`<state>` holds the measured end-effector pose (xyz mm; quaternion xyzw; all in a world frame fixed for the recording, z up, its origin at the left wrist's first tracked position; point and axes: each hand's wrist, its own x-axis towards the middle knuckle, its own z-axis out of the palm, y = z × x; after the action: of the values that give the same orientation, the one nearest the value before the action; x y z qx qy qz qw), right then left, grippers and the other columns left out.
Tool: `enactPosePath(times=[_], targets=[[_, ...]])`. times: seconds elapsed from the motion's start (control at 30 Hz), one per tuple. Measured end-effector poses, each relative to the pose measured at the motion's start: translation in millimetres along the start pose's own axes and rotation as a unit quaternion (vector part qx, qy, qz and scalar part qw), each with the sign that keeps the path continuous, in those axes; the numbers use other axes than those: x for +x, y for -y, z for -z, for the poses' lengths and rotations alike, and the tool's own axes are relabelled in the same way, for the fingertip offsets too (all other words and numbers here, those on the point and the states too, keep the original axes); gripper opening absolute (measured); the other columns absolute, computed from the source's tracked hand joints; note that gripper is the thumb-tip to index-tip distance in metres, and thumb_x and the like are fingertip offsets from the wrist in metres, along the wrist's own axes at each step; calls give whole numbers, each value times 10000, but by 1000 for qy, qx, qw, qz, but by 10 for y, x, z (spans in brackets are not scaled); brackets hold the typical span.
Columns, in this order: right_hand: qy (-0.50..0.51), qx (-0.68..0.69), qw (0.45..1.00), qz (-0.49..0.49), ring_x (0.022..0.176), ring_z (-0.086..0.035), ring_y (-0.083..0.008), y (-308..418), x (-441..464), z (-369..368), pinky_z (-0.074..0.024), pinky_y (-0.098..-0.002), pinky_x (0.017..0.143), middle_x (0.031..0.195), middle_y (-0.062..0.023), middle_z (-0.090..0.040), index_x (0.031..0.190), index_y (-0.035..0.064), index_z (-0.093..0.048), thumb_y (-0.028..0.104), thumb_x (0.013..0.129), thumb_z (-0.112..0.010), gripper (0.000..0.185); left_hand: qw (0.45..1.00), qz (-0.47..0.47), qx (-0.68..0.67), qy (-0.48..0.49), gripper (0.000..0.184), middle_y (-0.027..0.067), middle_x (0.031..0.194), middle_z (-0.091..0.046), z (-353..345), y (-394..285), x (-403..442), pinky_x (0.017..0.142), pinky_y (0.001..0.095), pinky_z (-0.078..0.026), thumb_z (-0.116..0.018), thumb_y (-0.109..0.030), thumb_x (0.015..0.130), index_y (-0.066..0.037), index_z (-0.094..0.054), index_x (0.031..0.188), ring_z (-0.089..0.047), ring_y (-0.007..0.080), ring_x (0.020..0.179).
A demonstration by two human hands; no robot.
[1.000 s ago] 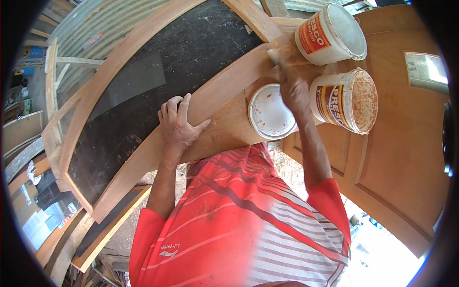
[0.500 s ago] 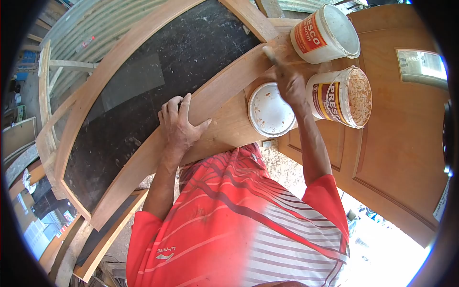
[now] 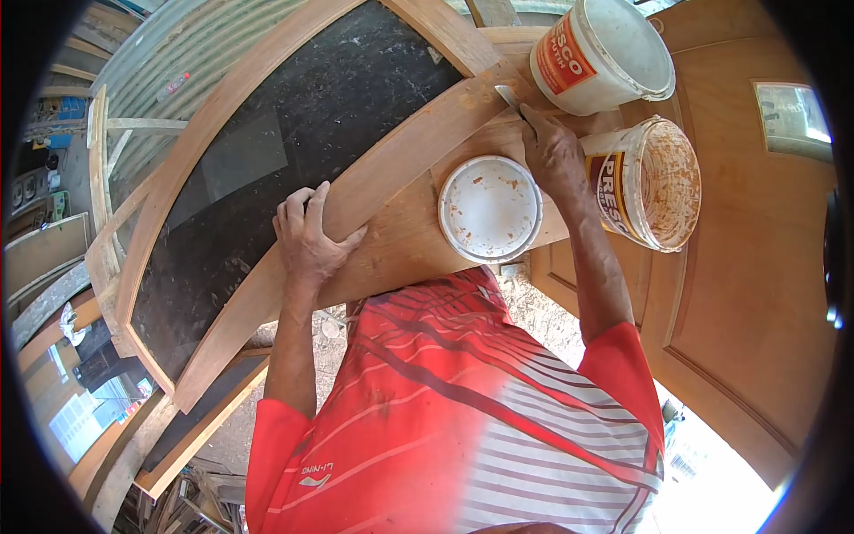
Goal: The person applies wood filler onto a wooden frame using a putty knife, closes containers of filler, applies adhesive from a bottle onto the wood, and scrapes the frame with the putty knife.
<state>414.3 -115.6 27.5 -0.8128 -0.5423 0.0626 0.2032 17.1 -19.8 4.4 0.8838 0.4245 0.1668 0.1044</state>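
A curved wooden frame [image 3: 400,160] edges a dusty black panel [image 3: 347,98] in front of me. My left hand [image 3: 310,240] rests on the frame's near rail, its fingers spread and holding nothing. In my right hand [image 3: 558,156] is a putty knife [image 3: 509,98], gripped with the blade pointing forward at the frame's right end. Close to that hand, a round white lid [image 3: 491,214] spotted with orange-brown putty lies on the wooden board [image 3: 391,249]. Part of the knife's handle is hidden by my fingers.
A white bucket with a red label [image 3: 563,60] stands at the upper right. Beside it, a tilted bucket [image 3: 614,182] is smeared inside with orange-brown putty. A large panelled wooden door [image 3: 747,267] fills the right side. Corrugated metal sheeting [image 3: 191,67] lies behind the frame.
My right hand has turned slightly, and the knife blade now shows more plainly at the frame. The left hand keeps its place on the rail. The whole view has shifted a little.
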Motion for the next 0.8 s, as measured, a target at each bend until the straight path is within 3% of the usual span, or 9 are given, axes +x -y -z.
enactPosePath(times=[0.13, 0.33, 0.43, 0.53, 0.57, 0.67, 0.7, 0.8], targets=[[-13, 10, 999, 30, 952, -750, -471, -58, 32, -25, -607, -547, 840, 1039, -277, -768, 1325, 17, -737, 193, 1062, -624, 336, 1000, 2, 3, -1, 879, 109, 1283, -583, -21, -11, 1, 1051, 499, -479, -987, -465, 689, -84, -681, 1419, -567, 322, 1190], [59, -63, 996, -30, 924, -745, -487, 144, 152, 102, -587, -577, 818, 958, -291, -757, 1070, -1, -727, 182, 1066, -588, 230, 1000, 6, -3, -7, 889, 102, 1289, -595, 5, 9, -6, 1057, 480, -476, -995, -450, 681, -90, -677, 1429, -581, 318, 1191], [45, -67, 997, -13, 928, -741, -493, 164, 223, 128, -575, -583, 809, 965, -296, -752, 999, 18, -695, 186, 1077, -552, 235, 1000, 7, -11, -7, 890, 103, 1296, -590, 2, 22, -9, 1052, 482, -476, -992, -462, 683, -89, -676, 1428, -576, 319, 1194], [37, -63, 995, -60, 952, -737, -489, 214, 302, 205, -572, -581, 800, 977, -306, -742, 1015, 47, -710, 174, 1071, -536, 223, 1000, 6, -26, 0, 890, 103, 1300, -584, 7, 53, -10, 1047, 485, -476, -988, -468, 686, -87, -675, 1426, -569, 319, 1199], [41, -54, 994, -82, 998, -736, -475, 139, 303, 175, -573, -582, 828, 1016, -309, -743, 1089, 75, -718, 152, 1059, -536, 200, 999, 7, -32, 1, 888, 103, 1301, -582, 13, 61, -8, 1046, 486, -476, -987, -468, 687, -87, -674, 1426, -566, 319, 1201], [32, -196, 977, -82, 1046, -735, -462, 102, 226, 106, -573, -581, 865, 1063, -303, -752, 1242, 99, -719, 137, 1049, -544, 264, 998, 15, -57, 6, 888, 104, 1302, -576, 14, 80, -16, 1040, 500, -475, -986, -462, 690, -86, -669, 1429, -559, 328, 1203], [40, -260, 959, -108, 1045, -739, -462, -50, 217, 10, -574, -579, 886, 1079, -277, -768, 1403, 138, -683, 117, 1053, -525, 384, 998, 16, -66, 9, 889, 105, 1303, -574, 24, 97, -32, 1038, 507, -474, -986, -459, 691, -85, -666, 1431, -556, 332, 1203], [-38, -182, 980, -69, 1050, -742, -461, 288, 88, 46, -580, -562, 896, 1124, -276, -768, 1436, 112, -682, 109, 1052, -548, 407, 996, 10, -86, 1, 898, 108, 1315, -565, 0, 152, -31, 1027, 526, -470, -992, -447, 683, -80, -659, 1431, -551, 339, 1210]])
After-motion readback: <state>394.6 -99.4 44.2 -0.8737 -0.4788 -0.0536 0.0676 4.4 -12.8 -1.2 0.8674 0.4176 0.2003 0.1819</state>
